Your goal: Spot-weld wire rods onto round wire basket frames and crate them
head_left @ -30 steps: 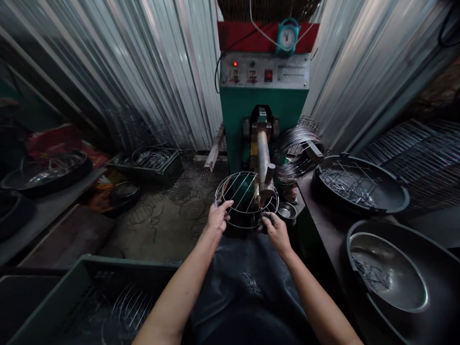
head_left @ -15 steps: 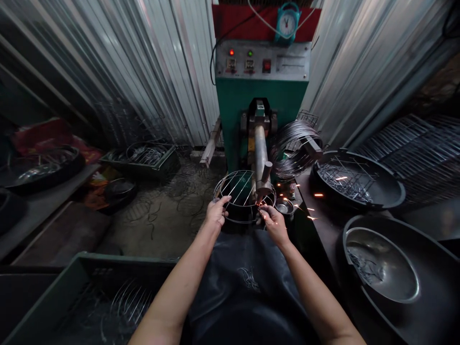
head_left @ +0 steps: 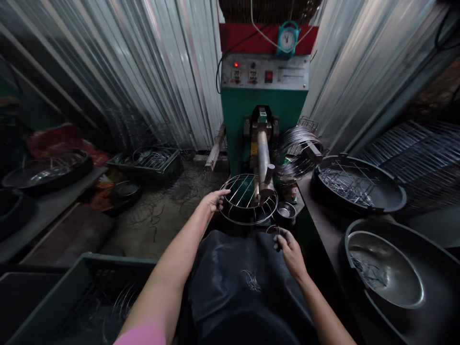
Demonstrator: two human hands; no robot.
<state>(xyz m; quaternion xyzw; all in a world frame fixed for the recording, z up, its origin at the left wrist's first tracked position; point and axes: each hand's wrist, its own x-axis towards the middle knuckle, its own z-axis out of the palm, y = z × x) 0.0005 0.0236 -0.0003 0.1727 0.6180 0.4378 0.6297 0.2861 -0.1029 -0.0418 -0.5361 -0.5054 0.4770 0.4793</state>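
Observation:
A round wire rack (head_left: 235, 220) with parallel bars across it sits under the electrode arm (head_left: 263, 151) of a green spot-welding machine (head_left: 235, 117). At its left rim, my left hand (head_left: 212, 200) is closed with thumb and fingers on the wire. Nearer to me, my right hand (head_left: 290, 249) is apart from the rack and pinches a small curved wire piece (head_left: 272, 227). Part of that piece is hidden by my fingers. Over my lap lies a dark apron (head_left: 223, 278), with several short curved wires (head_left: 250, 280) on it.
To the right stand a black pan (head_left: 390, 194) of wire pieces and a steel bowl (head_left: 402, 282) inside a larger pan. A wire coil (head_left: 296, 148) hangs beside the machine. A green crate (head_left: 82, 263) is at the lower left; a small metal bowl (head_left: 286, 211) is near the rack.
My right hand has moved away from the electrode, toward me and right, with a wire piece. Sparks and the green light are gone. My left hand stays at the rack's left rim.

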